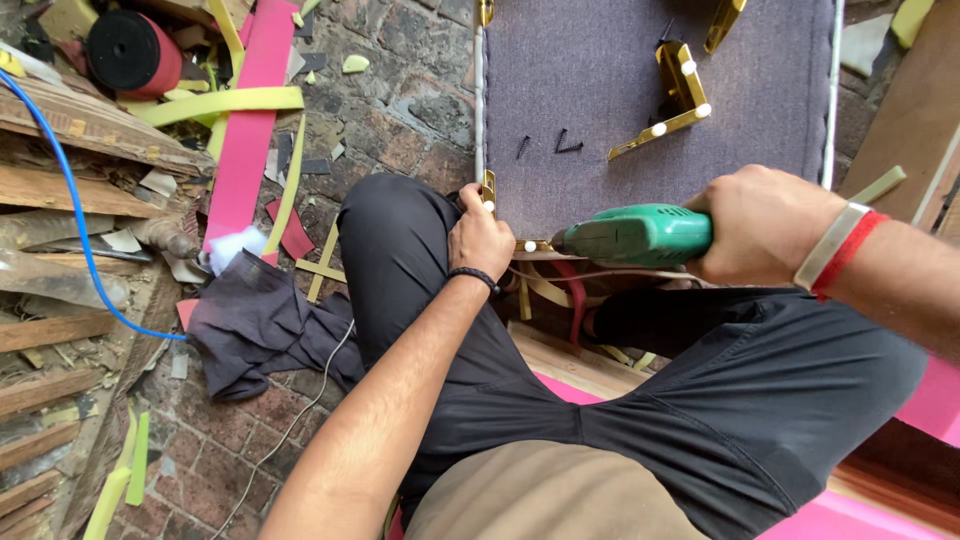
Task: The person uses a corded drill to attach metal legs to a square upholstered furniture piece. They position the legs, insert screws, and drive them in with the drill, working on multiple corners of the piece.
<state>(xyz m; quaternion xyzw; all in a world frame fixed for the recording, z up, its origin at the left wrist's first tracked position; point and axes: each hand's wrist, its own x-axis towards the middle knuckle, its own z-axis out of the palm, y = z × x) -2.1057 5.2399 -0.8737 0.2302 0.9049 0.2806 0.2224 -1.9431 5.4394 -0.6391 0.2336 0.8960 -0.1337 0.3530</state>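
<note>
My right hand (765, 222) grips a green power drill (635, 236) that points left at the near left corner of a grey fabric-covered panel (640, 80). My left hand (480, 238) presses on a gold metal corner bracket (489, 190) at that corner, right beside the drill's tip. A second gold bracket (675, 95) with white studs lies loose on the fabric farther away, and a few black screws (566, 143) lie near it. My legs in dark trousers are folded under my arms.
Brick floor at left holds a pink strip (250, 110), yellow foam strips (215, 102), a dark cloth (260, 320), a blue cable (70, 200), a thin white cord and a black-and-red roll (130, 50). Rough wooden planks line the left edge. Pink board lies under my right leg.
</note>
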